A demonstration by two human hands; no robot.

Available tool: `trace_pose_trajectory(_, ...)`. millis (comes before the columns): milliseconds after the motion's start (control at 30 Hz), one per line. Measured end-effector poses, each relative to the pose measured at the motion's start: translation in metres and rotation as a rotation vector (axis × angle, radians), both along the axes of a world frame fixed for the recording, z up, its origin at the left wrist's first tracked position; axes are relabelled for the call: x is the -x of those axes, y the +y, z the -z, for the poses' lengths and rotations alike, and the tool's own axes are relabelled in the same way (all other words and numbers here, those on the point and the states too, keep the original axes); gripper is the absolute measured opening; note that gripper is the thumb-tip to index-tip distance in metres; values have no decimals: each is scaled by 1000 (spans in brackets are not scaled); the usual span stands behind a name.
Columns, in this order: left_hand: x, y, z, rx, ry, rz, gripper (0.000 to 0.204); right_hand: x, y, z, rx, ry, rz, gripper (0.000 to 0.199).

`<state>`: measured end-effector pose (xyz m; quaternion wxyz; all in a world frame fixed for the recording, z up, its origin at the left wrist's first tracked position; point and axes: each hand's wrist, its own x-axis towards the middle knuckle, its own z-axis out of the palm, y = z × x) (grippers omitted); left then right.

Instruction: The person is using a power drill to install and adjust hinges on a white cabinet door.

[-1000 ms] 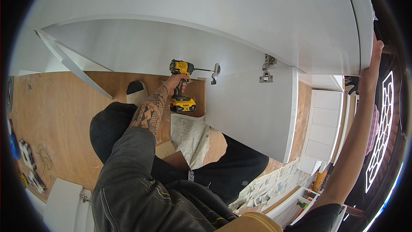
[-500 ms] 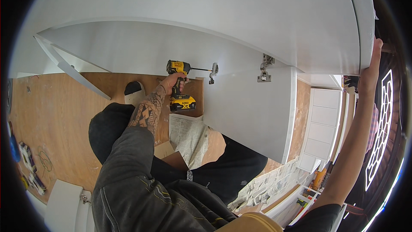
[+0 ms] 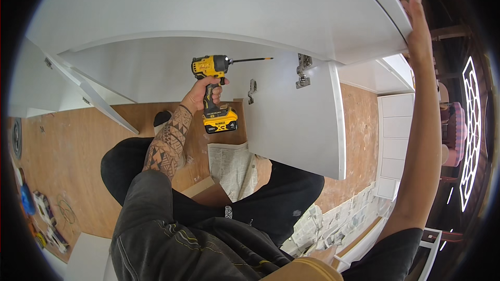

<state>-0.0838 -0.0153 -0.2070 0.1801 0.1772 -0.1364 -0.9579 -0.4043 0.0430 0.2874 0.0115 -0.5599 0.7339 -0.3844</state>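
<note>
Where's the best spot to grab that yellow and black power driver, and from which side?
Probably its dark handle, coming from the left, behind it. The handle is a narrow stem between the bulky motor housing and wide battery pack, and the long bit points right, away from the palm. The left hand grips it there.

Cordless driver (image 3: 209,66), yellow and black: small dark print on housing, too blurred to read. Battery pack (image 3: 221,124), at its base: bold dark lettering on yellow, smaller marks beside. Newspaper sheet (image 3: 229,165), floor newspapers (image 3: 341,222): fine print, illegible.
</note>
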Motion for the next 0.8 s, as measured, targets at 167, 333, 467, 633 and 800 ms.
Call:
trace_pose_trajectory(167, 4, -6, -87, 337, -16, -45, 31, 14, -5, 1, 43, 132, -63, 83)
trace_pose_trajectory(333, 7, 2, -125, 505, -98, -120, 26, -3, 1, 0, 68, 263, -16, 84)
trace_pose_trajectory(467, 9, 6, -128, 560, -144, -120, 26, -13, 4, -1, 41, 255, 40, 74)
trace_pose_trajectory(633, 8, 5, -121, 526, -163, -106, 27, -38, 9, -9, -65, 240, 195, 83)
trace_pose_trajectory(800, 15, 9, -126, 513, -169, -144, 26, -36, 11, -10, -78, 247, 161, 89)
